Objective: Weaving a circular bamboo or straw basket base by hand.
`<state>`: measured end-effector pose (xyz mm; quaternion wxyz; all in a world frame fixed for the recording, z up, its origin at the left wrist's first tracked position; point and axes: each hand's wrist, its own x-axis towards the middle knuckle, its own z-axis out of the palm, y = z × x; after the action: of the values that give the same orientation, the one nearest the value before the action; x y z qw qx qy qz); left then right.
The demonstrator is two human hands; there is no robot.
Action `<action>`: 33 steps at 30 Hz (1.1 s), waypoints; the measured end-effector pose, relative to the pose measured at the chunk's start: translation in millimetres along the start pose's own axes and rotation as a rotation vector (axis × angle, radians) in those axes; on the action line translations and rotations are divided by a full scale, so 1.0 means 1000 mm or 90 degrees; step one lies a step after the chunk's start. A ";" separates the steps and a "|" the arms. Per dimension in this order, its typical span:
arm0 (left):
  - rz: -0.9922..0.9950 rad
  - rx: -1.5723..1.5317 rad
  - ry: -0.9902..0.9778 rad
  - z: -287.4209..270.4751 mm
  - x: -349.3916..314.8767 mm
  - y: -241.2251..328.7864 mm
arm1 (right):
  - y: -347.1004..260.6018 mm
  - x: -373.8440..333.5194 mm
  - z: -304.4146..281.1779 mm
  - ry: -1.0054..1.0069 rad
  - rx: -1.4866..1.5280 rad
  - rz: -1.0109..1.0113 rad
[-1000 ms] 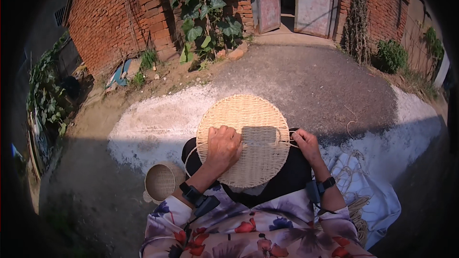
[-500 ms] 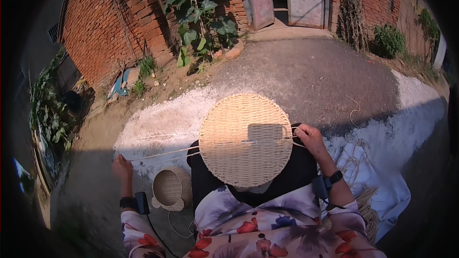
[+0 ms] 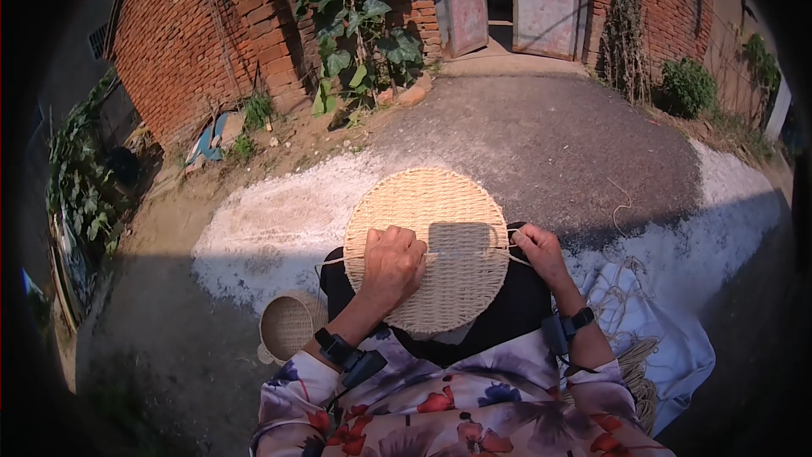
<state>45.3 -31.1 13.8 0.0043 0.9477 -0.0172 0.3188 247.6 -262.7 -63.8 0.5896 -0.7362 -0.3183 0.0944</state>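
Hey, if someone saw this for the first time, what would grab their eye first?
Probably the pale, round woven disc on the person's lap, partly sunlit, with the left hand over it and the right hand at its right edge. Beyond, a leafy green plant stands before the red brick wall, left of faded double doors.

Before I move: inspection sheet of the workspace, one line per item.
Surface: dark trousers over the lap; grey, patchily whitened ground beyond.
Job's things: round woven panel on the lap; pale cord at its left and right edges.
Clutter: small woven basket at left; cord bundle and pale sheet at right; loose strand ahead.
Grips: left grip on the panel, fingertips hidden; right grip pinching cord at the panel's right edge.
Cables: thin black cable by the right wrist unit.
Surroundings: brick wall, double doors ajar, leafy climbing plant.
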 end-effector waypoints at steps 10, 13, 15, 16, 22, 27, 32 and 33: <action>-0.423 0.105 0.068 -0.067 -0.078 -0.129 | 0.005 -0.001 -0.009 0.021 -0.055 -0.003; -0.505 0.285 0.211 -0.114 -0.164 -0.218 | -0.006 -0.001 -0.010 0.023 -0.061 0.003; -0.671 0.296 0.355 -0.155 -0.256 -0.277 | -0.009 0.000 -0.007 0.010 -0.061 -0.005; -0.761 0.304 0.327 -0.180 -0.309 -0.295 | -0.005 0.004 -0.002 -0.001 -0.053 -0.017; -0.832 -0.475 0.228 -0.110 -0.237 -0.210 | -0.020 -0.006 0.008 0.158 -0.203 -0.083; -0.547 -0.459 0.032 -0.054 -0.102 -0.059 | -0.061 -0.019 0.037 0.182 -0.320 -0.314; -0.303 -0.169 -0.063 -0.047 -0.056 -0.008 | -0.073 -0.019 0.060 -0.005 -0.421 -0.308; -0.304 -0.153 -0.074 -0.047 -0.051 -0.006 | -0.071 -0.017 0.061 -0.006 -0.422 -0.309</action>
<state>-23.8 -23.0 20.3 0.1904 0.9344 0.1686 0.2495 176.9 -215.8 -19.3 0.3245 -0.7892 -0.4988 -0.1516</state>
